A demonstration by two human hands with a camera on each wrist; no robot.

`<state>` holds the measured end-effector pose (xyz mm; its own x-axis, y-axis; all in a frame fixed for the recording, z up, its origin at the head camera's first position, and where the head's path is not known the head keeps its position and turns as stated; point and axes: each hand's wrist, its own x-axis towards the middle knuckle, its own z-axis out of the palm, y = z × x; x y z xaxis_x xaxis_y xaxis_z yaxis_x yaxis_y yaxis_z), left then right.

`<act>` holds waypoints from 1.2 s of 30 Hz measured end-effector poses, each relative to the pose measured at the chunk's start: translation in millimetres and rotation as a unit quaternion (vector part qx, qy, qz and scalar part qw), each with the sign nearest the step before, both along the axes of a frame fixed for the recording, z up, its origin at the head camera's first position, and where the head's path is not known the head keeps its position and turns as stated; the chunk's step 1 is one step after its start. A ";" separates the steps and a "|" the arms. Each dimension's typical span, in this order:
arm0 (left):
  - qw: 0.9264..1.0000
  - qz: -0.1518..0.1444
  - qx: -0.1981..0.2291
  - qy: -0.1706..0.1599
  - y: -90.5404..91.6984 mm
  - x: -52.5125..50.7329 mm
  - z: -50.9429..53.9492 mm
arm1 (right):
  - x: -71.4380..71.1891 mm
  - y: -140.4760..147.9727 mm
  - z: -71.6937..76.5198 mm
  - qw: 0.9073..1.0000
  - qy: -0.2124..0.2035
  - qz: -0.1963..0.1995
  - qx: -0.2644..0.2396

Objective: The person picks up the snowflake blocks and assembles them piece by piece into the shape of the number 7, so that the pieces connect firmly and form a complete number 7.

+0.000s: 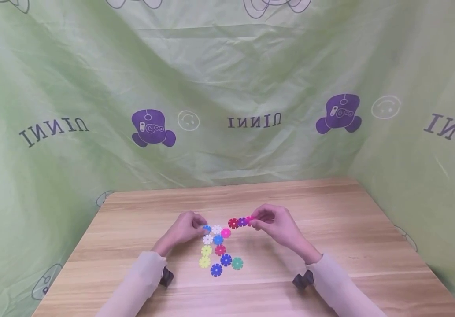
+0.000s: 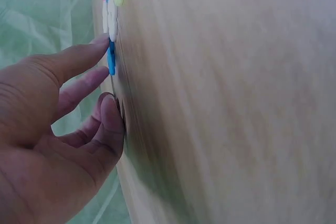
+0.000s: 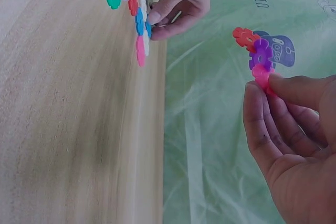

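A linked shape of notched plastic discs (image 1: pixel 218 240) in white, blue, pink, red, yellow and green lies over the table in the head view. My left hand (image 1: pixel 183 228) pinches the blue disc (image 2: pixel 111 59) at its upper left end between thumb and finger. Up and to the right, my right hand (image 1: pixel 276 222) pinches the pink disc (image 3: pixel 261 75) of a short chain. That chain continues with a purple disc (image 3: pixel 261 54) and a red disc (image 3: pixel 245 38), held raised in the right wrist view. Its red end is apart from the pink disc (image 1: pixel 226 233) of the larger shape.
The wood-grain table (image 1: pixel 310 202) stretches around both hands. Behind it and at the sides hangs a green printed cloth (image 1: pixel 211 79). A black wrist band (image 1: pixel 166 277) sits at the left sleeve, another black device (image 1: pixel 303 280) at the right.
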<state>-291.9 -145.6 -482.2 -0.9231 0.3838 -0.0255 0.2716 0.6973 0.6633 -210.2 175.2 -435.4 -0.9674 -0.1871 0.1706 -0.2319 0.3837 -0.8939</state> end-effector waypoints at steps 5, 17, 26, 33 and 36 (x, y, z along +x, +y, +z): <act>1.000 0.010 0.001 -0.004 1.0 -2.5 -1.1 | 0.8 1.4 1.5 1.000 -0.002 0.003 -0.001; 0.999 0.039 0.006 -0.024 2.4 -2.1 -2.5 | 1.6 -1.3 -3.0 1.000 -0.007 0.001 -0.003; 0.996 0.058 0.050 -0.044 3.0 0.1 -1.3 | 1.6 -2.4 -5.1 1.000 -0.019 -0.002 0.000; 0.968 0.080 0.189 -0.142 15.4 15.0 8.7 | 0.4 -2.4 -4.1 1.000 -0.012 0.003 -0.004; 0.958 0.063 0.216 -0.179 21.1 22.4 15.4 | 0.1 -2.3 -4.1 1.000 -0.011 0.004 0.001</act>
